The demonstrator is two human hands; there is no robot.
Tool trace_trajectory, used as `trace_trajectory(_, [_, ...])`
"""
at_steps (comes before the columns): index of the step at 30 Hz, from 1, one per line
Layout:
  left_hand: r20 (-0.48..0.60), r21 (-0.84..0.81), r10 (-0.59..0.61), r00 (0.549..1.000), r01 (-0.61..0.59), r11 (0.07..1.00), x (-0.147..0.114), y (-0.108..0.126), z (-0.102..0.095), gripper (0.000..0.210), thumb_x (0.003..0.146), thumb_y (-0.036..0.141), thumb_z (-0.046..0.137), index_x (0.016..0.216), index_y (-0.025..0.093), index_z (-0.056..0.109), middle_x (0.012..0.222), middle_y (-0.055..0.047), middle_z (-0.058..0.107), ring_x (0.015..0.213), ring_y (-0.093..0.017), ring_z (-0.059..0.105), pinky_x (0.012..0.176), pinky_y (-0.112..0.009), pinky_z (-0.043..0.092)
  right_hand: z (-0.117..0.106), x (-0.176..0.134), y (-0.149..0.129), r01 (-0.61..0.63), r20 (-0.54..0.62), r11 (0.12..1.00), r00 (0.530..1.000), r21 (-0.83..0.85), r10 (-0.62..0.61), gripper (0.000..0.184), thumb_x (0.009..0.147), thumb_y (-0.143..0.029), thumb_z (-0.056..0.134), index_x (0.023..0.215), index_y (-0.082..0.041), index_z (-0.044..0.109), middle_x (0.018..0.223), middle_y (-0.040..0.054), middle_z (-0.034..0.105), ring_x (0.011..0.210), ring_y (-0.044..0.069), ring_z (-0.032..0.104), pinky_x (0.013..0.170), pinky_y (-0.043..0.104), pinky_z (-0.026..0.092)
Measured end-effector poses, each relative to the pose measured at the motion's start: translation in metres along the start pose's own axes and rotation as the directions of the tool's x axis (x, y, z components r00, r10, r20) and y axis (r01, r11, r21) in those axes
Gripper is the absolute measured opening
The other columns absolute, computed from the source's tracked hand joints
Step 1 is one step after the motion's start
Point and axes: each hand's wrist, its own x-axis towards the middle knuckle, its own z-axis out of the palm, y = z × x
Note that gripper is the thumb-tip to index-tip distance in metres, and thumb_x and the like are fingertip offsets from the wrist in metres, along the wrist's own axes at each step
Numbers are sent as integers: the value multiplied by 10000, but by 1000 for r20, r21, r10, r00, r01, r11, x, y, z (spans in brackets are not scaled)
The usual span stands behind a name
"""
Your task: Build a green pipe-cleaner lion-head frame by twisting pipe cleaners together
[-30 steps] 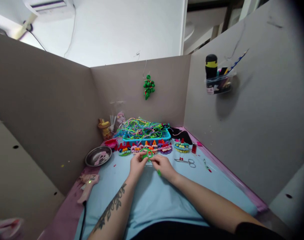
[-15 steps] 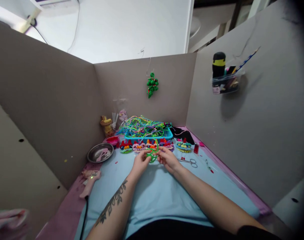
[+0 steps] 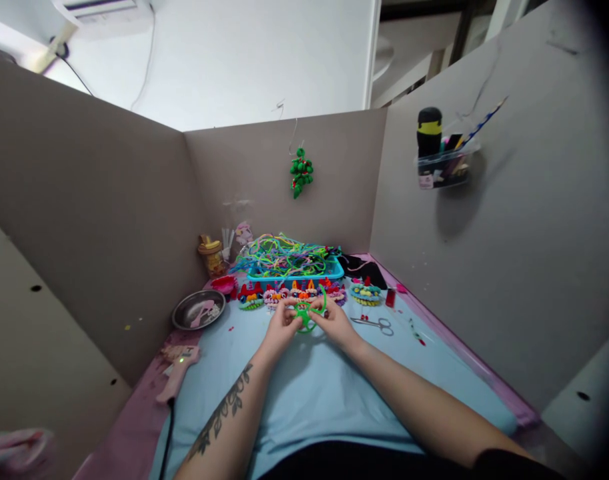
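Between my two hands is a green pipe cleaner (image 3: 305,325) bent into loops, with one free end standing up on the right. My left hand (image 3: 283,325) pinches its left side, and my right hand (image 3: 333,323) pinches its right side near that end. Just behind them, several colourful fuzzy figures (image 3: 276,295) with eyes stand in a row. One blue and yellow figure (image 3: 365,293) sits a little apart to the right. Scissors (image 3: 379,325) lie beside my right hand, with small red pieces near them.
A blue tray (image 3: 264,277) heaped with pipe cleaners stands at the back. On the left are a metal bowl (image 3: 184,319) and a pink glue gun (image 3: 177,379) with a lit green light and cord. Grey panels enclose the table; a bin (image 3: 444,175) of tools hangs on the right one.
My fingers have shifted on the green pipe cleaner, and its loops now face the camera more openly. Its free end has swung to the right. The view has moved slightly.
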Motion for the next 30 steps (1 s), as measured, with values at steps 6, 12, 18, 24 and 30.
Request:
trace_trajectory(6, [98, 27, -14, 995, 12, 1000, -3, 0, 1, 434, 662, 189, 643, 1048, 208, 445, 645, 47, 523, 572, -96, 535, 585, -226, 436, -6, 4, -2, -6, 60, 999, 998, -47, 8, 139, 742, -268, 579, 828, -198, 662, 930, 48, 575, 951, 198, 533, 872, 352, 392])
trace_trajectory(12, [173, 48, -53, 983, 45, 998, -4, -6, 0, 424, 674, 201, 633, 1055, 226, 446, 655, 43, 527, 562, -97, 534, 569, -225, 431, -15, 12, 11, -22, 229, 1000, 973, -21, 26, 203, 739, -368, 612, 679, -186, 679, 965, 59, 576, 972, 207, 539, 922, 374, 369])
trace_trajectory(18, [-3, 240, 149, 989, -144, 960, -3, -9, -3, 383, 677, 214, 638, 1037, 209, 507, 862, -38, 585, 678, -132, 560, 614, -247, 426, -10, 10, 16, -40, 240, 999, 970, 23, 33, 268, 797, -427, 523, 761, -205, 670, 1048, 66, 574, 1032, 218, 511, 925, 392, 371])
trace_trajectory(24, [-224, 329, 190, 956, -109, 938, -1, -3, -4, 342, 669, 276, 660, 975, 185, 538, 664, -8, 609, 613, -146, 554, 561, -239, 376, -3, 10, 19, -91, -10, 996, 996, 8, 91, 343, 811, -494, 458, 790, -194, 624, 955, 57, 545, 944, 198, 516, 895, 355, 383])
trace_trajectory(30, [-193, 258, 115, 974, -62, 964, -3, -2, 6, 567, 635, 281, 689, 1144, 164, 466, 645, -3, 626, 599, -147, 579, 554, -241, 390, 3, 7, 9, -48, -24, 998, 998, 47, 50, 362, 800, -512, 479, 774, -180, 620, 944, 62, 542, 942, 201, 508, 873, 327, 387])
